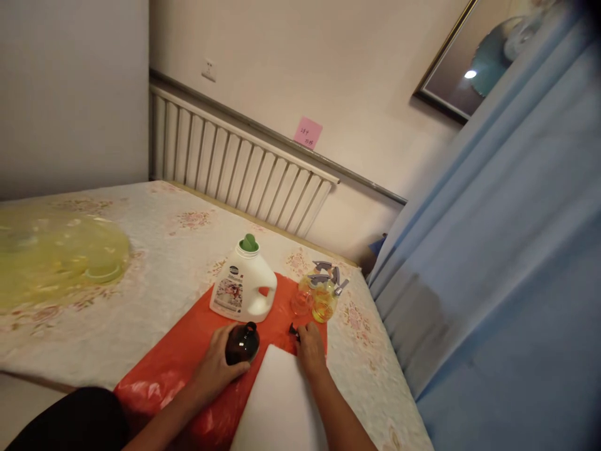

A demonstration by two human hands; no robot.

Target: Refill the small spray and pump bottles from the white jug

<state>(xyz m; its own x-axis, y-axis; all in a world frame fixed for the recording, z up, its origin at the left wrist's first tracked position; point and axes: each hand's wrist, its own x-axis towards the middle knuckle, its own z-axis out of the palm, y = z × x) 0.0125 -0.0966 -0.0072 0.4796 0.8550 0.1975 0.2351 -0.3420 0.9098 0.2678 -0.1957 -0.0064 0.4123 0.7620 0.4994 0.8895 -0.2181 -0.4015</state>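
My left hand (216,366) grips a dark brown glass bottle (242,343) standing on a red plastic sheet (188,357). My right hand (310,347) rests just to the right of it, fingertips pinching a small black cap (293,330) on the sheet. Behind the brown bottle stands a white detergent jug (244,285) with a green cap and a handle. To the jug's right sit a clear glass vessel (323,300) holding yellow liquid and a smaller clear cup (300,302).
A white flat board (282,407) lies under my right forearm. The floral tablecloth (154,250) covers the table; a yellow translucent cover (56,257) sits at far left. A radiator (235,169) runs behind, and a blue curtain (493,263) hangs close on the right.
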